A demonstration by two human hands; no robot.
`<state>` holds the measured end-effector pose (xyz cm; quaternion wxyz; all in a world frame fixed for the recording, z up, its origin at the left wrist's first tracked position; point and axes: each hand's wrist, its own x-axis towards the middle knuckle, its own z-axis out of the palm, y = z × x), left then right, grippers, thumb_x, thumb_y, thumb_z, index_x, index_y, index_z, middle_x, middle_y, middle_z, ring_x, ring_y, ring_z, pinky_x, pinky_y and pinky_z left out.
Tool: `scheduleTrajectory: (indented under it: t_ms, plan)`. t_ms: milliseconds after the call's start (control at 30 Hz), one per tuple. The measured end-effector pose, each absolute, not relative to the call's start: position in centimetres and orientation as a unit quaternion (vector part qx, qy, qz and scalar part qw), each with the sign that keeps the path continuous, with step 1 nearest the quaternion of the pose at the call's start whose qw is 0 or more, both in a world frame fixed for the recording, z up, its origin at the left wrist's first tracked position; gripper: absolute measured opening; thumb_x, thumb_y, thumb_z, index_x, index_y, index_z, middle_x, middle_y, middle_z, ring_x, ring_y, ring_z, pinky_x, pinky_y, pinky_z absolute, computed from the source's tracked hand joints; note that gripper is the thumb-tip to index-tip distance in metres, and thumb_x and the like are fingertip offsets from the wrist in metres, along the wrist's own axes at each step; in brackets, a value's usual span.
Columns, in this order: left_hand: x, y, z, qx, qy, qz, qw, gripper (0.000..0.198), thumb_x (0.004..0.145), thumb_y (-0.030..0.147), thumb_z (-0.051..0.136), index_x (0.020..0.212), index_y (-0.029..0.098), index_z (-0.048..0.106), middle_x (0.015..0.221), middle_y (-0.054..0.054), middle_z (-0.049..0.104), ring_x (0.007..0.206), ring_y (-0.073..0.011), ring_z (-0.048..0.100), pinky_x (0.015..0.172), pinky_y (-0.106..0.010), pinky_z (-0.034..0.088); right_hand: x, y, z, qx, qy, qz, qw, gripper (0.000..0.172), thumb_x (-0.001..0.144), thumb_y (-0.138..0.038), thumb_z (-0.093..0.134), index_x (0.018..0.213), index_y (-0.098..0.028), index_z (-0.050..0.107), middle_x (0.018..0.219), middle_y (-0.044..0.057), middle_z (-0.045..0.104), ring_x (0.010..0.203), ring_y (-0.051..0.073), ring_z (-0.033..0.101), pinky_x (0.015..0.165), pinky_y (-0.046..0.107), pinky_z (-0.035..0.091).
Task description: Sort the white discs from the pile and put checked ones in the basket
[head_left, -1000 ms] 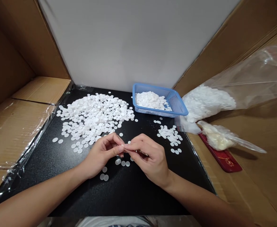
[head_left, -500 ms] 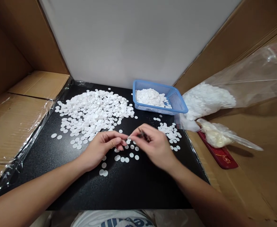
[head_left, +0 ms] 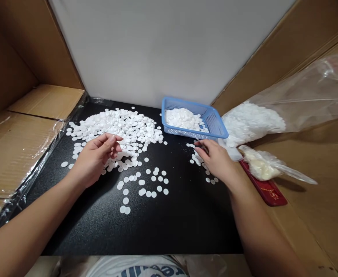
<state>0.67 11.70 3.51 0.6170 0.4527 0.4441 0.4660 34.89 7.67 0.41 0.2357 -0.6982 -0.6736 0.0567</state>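
My left hand [head_left: 95, 157] is over the near edge of a broad heap of small white discs [head_left: 128, 127]. Its fingers are loosely curled with tips apart, and I see no disc in them. Over a smaller group of white discs [head_left: 212, 180] on the right is my right hand [head_left: 217, 157], its thumb and forefinger parted. Its other fingers are in shadow and it hides part of that group. Between the hands, scattered single discs [head_left: 159, 188] lie flat on the black tabletop [head_left: 157, 231].
A blue plastic basket [head_left: 196, 134] holding more white discs stands at the back. To its right lie a clear bag of white discs [head_left: 252, 121], a knotted bag with pale yellow contents [head_left: 262, 165] and a red flat case [head_left: 268, 188]. Cardboard [head_left: 27, 150] borders the left side.
My hands, together at the middle around a white disc, have parted. The left has moved back left to the large heap, the right has moved to the smaller group.
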Motion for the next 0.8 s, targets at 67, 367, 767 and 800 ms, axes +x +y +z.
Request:
scheduleTrajectory:
  t_ms: [67, 367, 767, 800]
  plan:
    - [0.8, 11.6, 3.6, 0.463, 0.443, 0.458, 0.616, 0.033, 0.070, 0.046, 0.086, 0.082, 0.018, 0.073, 0.067, -0.001, 0.063, 0.058, -0.0095, 0.049, 0.054, -0.021, 0.040, 33.3, 7.3, -0.2, -0.648, -0.713, 0.074, 0.257, 0.031, 0.097, -0.032, 0.048, 0.115, -0.017, 0.068, 0.089, 0.006, 0.057, 0.077, 0.021, 0.060, 0.071, 0.035, 0.050]
    - [1.2, 11.3, 3.2, 0.499, 0.437, 0.424, 0.616, 0.028, 0.075, 0.044, 0.081, 0.083, 0.019, 0.072, 0.066, -0.001, 0.063, 0.056, -0.0104, 0.048, 0.053, -0.023, 0.038, 29.1, 6.7, -3.0, -0.620, -0.763, -0.046, 0.177, 0.036, 0.102, -0.028, 0.044, 0.129, -0.015, 0.063, 0.090, 0.011, 0.051, 0.081, 0.025, 0.048, 0.066, 0.037, 0.045]
    - [1.4, 11.0, 3.1, 0.492, 0.439, 0.411, 0.629, 0.031, 0.074, 0.047, 0.082, 0.082, 0.018, 0.072, 0.067, -0.001, 0.063, 0.058, -0.0104, 0.049, 0.054, -0.022, 0.037, 26.5, 6.0, 0.0, -0.438, -0.862, 0.128, 0.220, 0.011, 0.093, -0.014, 0.064, 0.096, -0.020, 0.073, 0.093, 0.005, 0.062, 0.086, 0.018, 0.058, 0.083, 0.038, 0.045]
    - [1.4, 11.0, 3.2, 0.493, 0.439, 0.412, 0.628, 0.031, 0.073, 0.047, 0.082, 0.081, 0.018, 0.072, 0.067, -0.001, 0.063, 0.058, -0.0106, 0.048, 0.053, -0.022, 0.037, 26.5, 6.0, 0.1, -0.441, -0.857, 0.144, 0.224, 0.009, 0.092, -0.013, 0.064, 0.091, -0.020, 0.071, 0.093, 0.004, 0.062, 0.086, 0.018, 0.058, 0.084, 0.037, 0.045]
